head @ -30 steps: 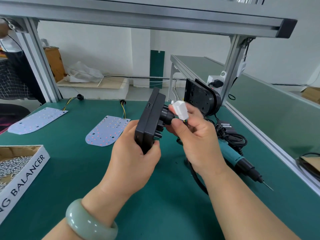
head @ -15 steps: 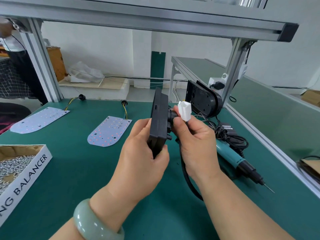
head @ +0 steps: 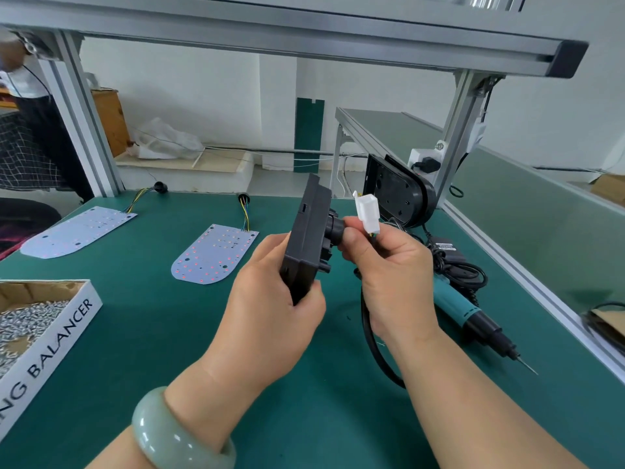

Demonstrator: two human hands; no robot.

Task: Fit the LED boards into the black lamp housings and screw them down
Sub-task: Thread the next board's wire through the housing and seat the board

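Your left hand (head: 270, 309) grips the black lamp housing (head: 306, 238) by its lower end and holds it on edge, long axis nearly upright. Your right hand (head: 389, 275) is just beside it at the housing's back: its fingers pinch the white connector (head: 367, 211) and press at the round black grommet (head: 334, 228), from which a black cable (head: 372, 343) loops down to the green bench (head: 169, 350). Both hands are close together, each clamped on its part. The nearer LED board (head: 214, 253) lies flat on the bench to the left of your hands, closer to your left hand. Its long axis runs away from you, with the coloured wires at the far end. A second LED board (head: 77, 231) lies further left. The housing's back faces right, so its cavity probably faces the boards. The electric screwdriver (head: 473, 313) lies near your right forearm, the box of screws (head: 30, 319) is at far left, and another housing (head: 395, 194) leans at the frame post behind
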